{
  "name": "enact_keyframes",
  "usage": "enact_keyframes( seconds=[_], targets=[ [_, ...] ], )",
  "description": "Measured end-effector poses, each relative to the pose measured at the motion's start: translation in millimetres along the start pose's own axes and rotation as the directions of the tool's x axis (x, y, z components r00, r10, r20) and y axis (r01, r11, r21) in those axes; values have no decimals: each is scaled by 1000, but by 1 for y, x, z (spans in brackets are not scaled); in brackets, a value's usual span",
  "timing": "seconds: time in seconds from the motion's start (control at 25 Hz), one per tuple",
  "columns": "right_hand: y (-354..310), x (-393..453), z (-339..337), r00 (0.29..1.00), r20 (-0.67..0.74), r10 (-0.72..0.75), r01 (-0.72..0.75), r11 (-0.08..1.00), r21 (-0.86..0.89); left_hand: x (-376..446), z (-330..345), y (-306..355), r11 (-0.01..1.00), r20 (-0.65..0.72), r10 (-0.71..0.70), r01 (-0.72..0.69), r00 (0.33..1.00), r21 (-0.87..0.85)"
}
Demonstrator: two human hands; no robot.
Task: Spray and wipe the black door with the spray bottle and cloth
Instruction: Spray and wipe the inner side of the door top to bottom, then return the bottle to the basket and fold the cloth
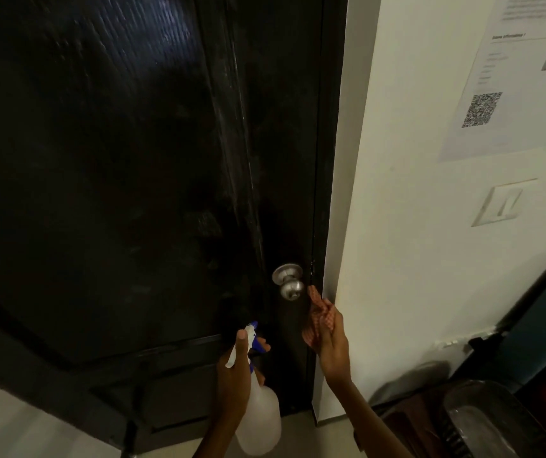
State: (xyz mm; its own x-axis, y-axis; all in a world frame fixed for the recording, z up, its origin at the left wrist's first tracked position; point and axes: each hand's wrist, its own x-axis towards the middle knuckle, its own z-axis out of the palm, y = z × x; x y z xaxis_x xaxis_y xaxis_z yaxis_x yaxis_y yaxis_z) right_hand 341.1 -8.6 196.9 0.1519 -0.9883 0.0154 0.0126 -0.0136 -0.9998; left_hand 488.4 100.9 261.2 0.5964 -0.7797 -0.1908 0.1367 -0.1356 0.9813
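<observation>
Glossy black door (116, 193) | left hand (235, 368) grips translucent spray bottle (260, 421) | right hand (331, 342) fingers clasp checked cloth (317, 312)

Black door (116, 193): wood-grain texture, fine ridges catching light near the top; glossy dark paint, streaked and smeared along the raised panel edge.
Door knob (289, 281): brushed metal, silvery, dull sheen.
Spray bottle (260, 421): translucent, frosted-looking plastic body; white and blue plastic trigger head, smooth.
Cloth (317, 317): soft woven fabric, red-orange check, matt, crumpled.
Wall (413, 226): cream paint, matt, smooth.
Notice sheet (509, 77): white paper, printed, flat matt surface.
Light switch (502, 203): pale plastic plate, smooth, slight gloss.
</observation>
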Motion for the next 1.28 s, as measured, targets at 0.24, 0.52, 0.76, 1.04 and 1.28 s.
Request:
enact_keyframes(
  seconds=[0.24, 0.52, 0.76, 1.04, 1.28],
  targets=[
    [23, -25, -80, 933, -82, 350, -309, 896, 319, -18, 45, -39, 995, 78, 9, -17, 997, 96],
    [49, -75, -175, 766, -264, 586, -404, 759, 511, -44, 120, -76, 905, 299, 47, -167, 953, 390],
    [45, -113, -238, 600, -532, 598, -280, 780, 560, -26, 203, -106, 783, 598, 90, -428, 797, 452],
    [56, -147, -299, 355, -768, 533, -194, 846, 497, -20, 316, -119, 774, 773, -93, -443, 627, 452],
    [66, -159, -332, 211, -795, 568, -97, 822, 562, -24, 416, -149, 718, 848, -181, -522, 498, 460]
  ],
)
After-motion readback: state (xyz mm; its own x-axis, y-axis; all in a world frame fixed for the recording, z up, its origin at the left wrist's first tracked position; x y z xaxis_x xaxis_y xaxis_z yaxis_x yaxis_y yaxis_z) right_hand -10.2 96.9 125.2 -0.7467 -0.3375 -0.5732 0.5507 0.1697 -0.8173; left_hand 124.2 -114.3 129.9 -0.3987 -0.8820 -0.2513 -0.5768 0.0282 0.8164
